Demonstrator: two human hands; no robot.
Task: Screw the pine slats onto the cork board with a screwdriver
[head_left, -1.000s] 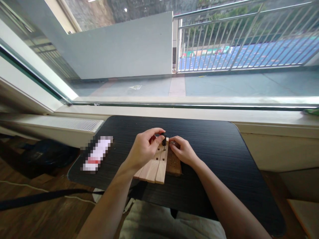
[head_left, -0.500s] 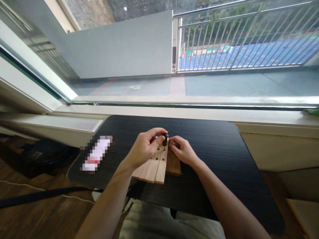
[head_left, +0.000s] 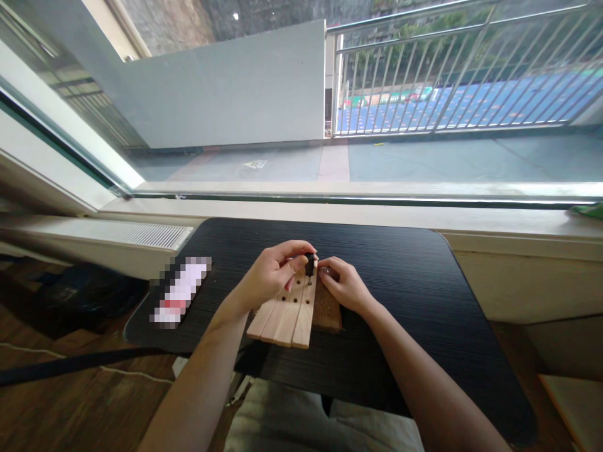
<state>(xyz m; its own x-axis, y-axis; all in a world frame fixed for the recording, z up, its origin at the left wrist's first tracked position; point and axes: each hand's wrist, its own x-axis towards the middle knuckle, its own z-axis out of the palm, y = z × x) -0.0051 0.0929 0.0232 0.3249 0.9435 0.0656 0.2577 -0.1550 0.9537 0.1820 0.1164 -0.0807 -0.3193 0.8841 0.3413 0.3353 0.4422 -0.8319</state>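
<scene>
My left hand pinches a short black-handled screwdriver between thumb and fingers. It stands upright, its metal tip at a hole in the rightmost of several pale wooden slats. The slats lie side by side, with dark round holes across them. At their right edge, my right hand is curled with its fingertips together; a small shiny bit shows there, too small to name. Under the slats' right side, a brown wooden block with small holes sticks out below my right fingers.
Everything rests on a black wood-grain table against a window sill. A blurred-out white and red item lies at the table's left. A white vented unit stands beside the table's left end.
My left fingers have shifted slightly around the black handle, which tilts a little differently. More of the slats shows below my left hand. The right hand has stayed in place.
</scene>
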